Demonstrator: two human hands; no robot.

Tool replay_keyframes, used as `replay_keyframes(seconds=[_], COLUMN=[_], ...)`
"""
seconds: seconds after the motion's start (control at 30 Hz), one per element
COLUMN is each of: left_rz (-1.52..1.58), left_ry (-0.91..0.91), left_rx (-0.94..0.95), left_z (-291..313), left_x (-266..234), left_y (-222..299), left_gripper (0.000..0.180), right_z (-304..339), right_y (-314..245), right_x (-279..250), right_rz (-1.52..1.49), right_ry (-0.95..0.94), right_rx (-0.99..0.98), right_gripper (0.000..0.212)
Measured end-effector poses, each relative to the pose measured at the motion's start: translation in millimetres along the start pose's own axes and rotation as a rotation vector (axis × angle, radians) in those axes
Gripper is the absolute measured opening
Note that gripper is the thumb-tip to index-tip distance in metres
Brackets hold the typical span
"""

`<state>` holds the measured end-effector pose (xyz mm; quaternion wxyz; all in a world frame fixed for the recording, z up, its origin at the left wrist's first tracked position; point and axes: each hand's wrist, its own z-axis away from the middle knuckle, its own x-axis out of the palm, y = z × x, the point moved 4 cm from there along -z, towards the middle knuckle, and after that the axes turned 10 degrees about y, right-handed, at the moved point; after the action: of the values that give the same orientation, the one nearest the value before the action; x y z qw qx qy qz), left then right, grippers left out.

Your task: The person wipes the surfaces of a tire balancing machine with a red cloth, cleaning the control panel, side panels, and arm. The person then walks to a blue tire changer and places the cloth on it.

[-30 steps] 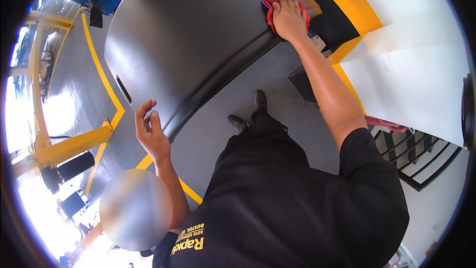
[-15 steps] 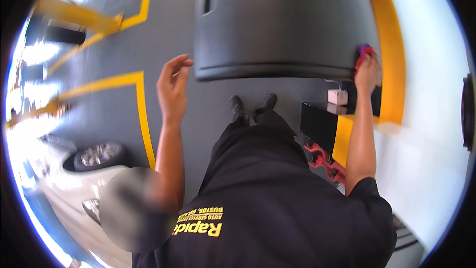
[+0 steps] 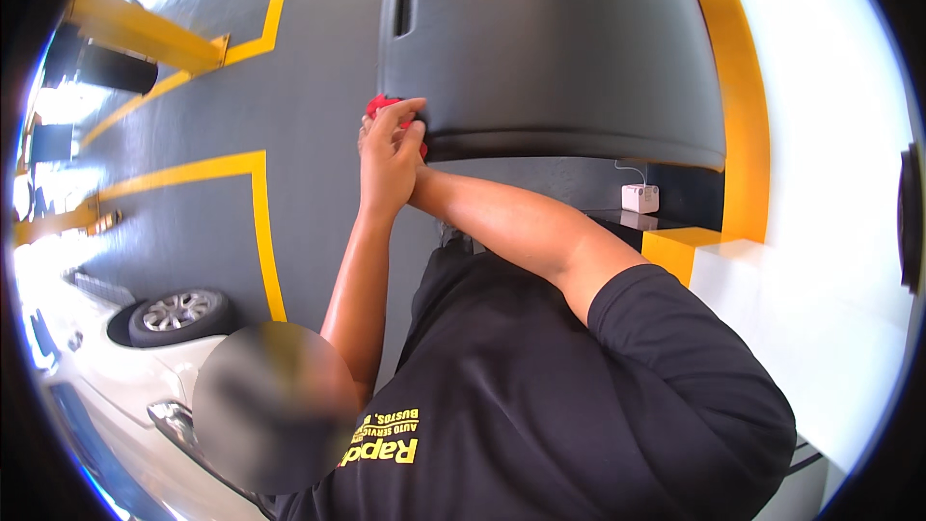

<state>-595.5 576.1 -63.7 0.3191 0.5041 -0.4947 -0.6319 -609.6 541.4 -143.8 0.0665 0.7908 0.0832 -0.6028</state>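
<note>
At the near left corner of a large dark grey moulded panel (image 3: 550, 48), my two hands meet over a red cloth (image 3: 384, 101). My left hand (image 3: 388, 159) lies on top, its fingers bent round the cloth; red shows beyond its knuckles and beside the thumb. My right arm crosses in front of my body to the same spot. My right hand (image 3: 418, 181) is mostly hidden under the left one, closed at the cloth; its fingers barely show. A slot (image 3: 404, 4) is cut into the panel near its left edge.
A small pale box (image 3: 640, 198) with a cord stands on a black surface at the right. Beside it run a yellow edge (image 3: 743, 87) and a white wall (image 3: 830, 135). Yellow lines (image 3: 270, 260) mark the grey floor; a light-coloured car (image 3: 125, 357) is at the left.
My right hand has swung from the panel's right edge across to its left corner with the red cloth. My left hand has moved right and up to meet it.
</note>
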Motion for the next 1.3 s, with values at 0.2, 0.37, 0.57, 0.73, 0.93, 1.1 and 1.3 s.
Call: replay_keyframes(seconds=[0.2, 0.37, 0.57, 0.73, 0.93, 1.1, 1.3], left_rz=[0.096, -0.124, -0.387, -0.524, -0.631, -0.652, -0.62], left_ry=[0.114, -0.069, -0.424, -0.524, -0.599, -0.607, -0.607], left_rx=[0.099, 0.444, 0.808, 0.901, 0.957, 0.938, 0.888], left_z=[-1, 15, 65, 85, 90, 84, 72], left_x=[24, 107, 252, 331, 399, 433, 458], left_y=[7, 65, 156, 177, 192, 196, 205], left_gripper=[0.033, 0.033, 0.036, 0.037, 0.034, 0.033, 0.034], right_z=[53, 149, 305, 429, 573, 606, 461], right_y=[97, 213, 341, 445, 554, 605, 563], right_x=[-103, -178, -195, -152, -53, -32, -93], right_rz=[-0.033, -0.006, 0.06, -0.102, -0.327, -0.571, -0.204], right_ry=[0.166, 0.344, 0.518, 0.598, 0.666, 0.427, 0.326], right_rx=[0.194, 0.552, 0.991, 1.336, 1.734, 2.059, 1.531], right_gripper=[0.062, 0.068, 0.067, 0.067, 0.068, 0.077, 0.074])
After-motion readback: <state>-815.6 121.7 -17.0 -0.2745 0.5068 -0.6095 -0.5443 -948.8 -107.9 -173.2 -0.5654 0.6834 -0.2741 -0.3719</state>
